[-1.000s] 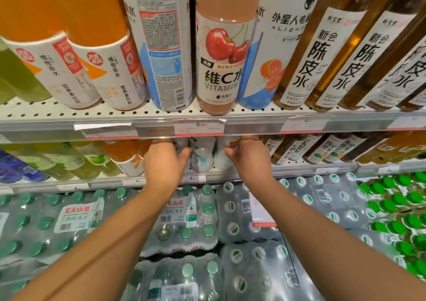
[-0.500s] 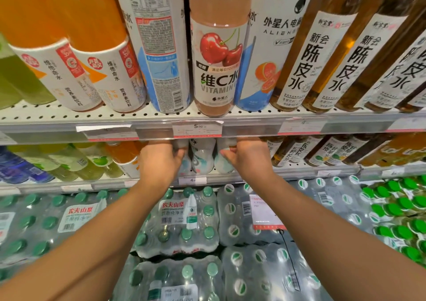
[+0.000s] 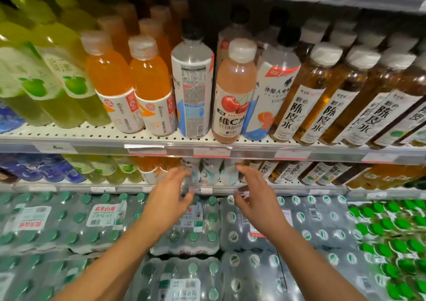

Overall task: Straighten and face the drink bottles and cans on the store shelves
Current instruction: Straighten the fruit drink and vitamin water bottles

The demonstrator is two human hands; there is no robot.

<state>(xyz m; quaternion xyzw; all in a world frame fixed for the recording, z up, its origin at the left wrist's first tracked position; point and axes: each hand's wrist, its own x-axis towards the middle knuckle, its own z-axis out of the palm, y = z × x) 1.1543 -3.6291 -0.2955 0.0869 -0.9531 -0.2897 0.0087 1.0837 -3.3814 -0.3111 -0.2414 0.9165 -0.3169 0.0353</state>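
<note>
My left hand point(image 3: 169, 197) and my right hand point(image 3: 255, 197) hang in front of the lower shelf, fingers loosely curved, holding nothing. Between and behind them stand white-and-blue bottles point(image 3: 209, 171) on that lower shelf. On the shelf above, a pink cherry vitamin bottle point(image 3: 232, 97) faces forward, and a white bottle point(image 3: 192, 93) to its left shows its back label. Orange bottles point(image 3: 129, 86) stand left of it, and amber tea bottles point(image 3: 322, 97) fill the right.
Green apple drink bottles point(image 3: 57, 81) lean at the upper left. Shrink-wrapped water packs point(image 3: 103, 222) with green caps fill the floor level below. Price rails point(image 3: 212, 152) run along the shelf edges. Green-capped bottles point(image 3: 391, 231) sit at lower right.
Both hands have come back out from the lower shelf and let go of the white-and-blue bottles. The view has tilted upward, showing the upper bottles whole.
</note>
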